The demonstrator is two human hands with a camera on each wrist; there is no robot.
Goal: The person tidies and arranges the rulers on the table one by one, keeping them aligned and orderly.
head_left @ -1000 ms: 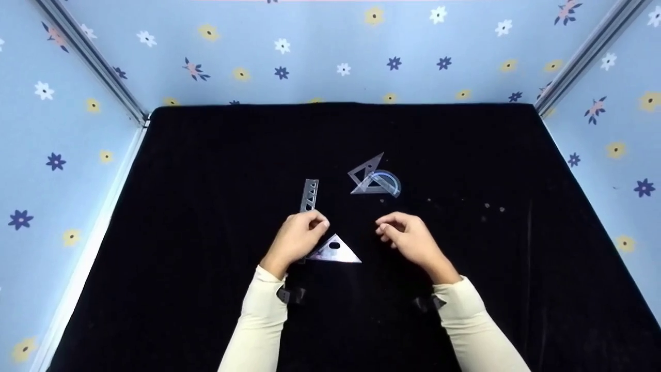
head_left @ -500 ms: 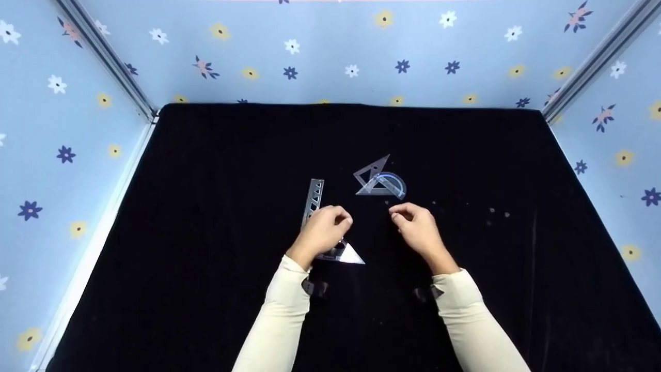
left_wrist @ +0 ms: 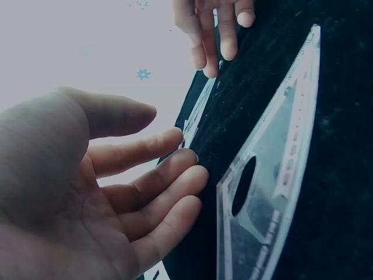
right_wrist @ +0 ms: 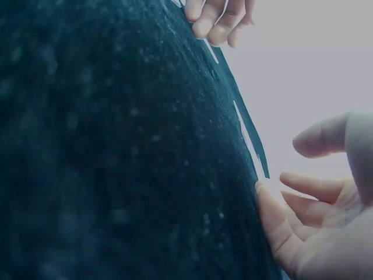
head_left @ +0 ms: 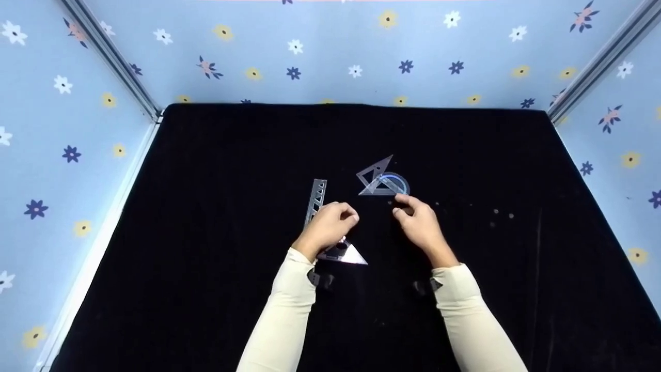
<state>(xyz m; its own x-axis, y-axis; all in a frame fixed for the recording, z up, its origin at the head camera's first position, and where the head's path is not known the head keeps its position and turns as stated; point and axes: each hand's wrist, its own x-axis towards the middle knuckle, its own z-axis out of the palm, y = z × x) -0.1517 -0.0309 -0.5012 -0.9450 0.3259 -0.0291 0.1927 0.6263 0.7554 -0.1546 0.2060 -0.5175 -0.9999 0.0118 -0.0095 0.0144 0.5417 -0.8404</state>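
I see the protractor (head_left: 397, 182) just beyond the right hand's (head_left: 419, 223) released fingers, toward the far edge of the surface (head_left: 232, 181), while the left hand (head_left: 329, 225), fingers loose, hovers near a set square (head_left: 352, 254).

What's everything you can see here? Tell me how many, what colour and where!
Ruler: one, clear grey, leftmost tool, partly hidden
Near set square: one, clear, nearest the person
Protractor: one, clear with blue, back group
Far set squares: seemingly two, clear, overlapping the protractor
Specks: several, pale, mostly right of the protractor
Cloth: one, black, under the tools
Walls: three, blue with flowers, left, back, right
Posts: two, grey, back corners
Wrist gadgets: two, black, at the wrists
Sleeves: two, cream, forearms
Left hand: one, bare, by the ruler
Right hand: one, bare, by the protractor
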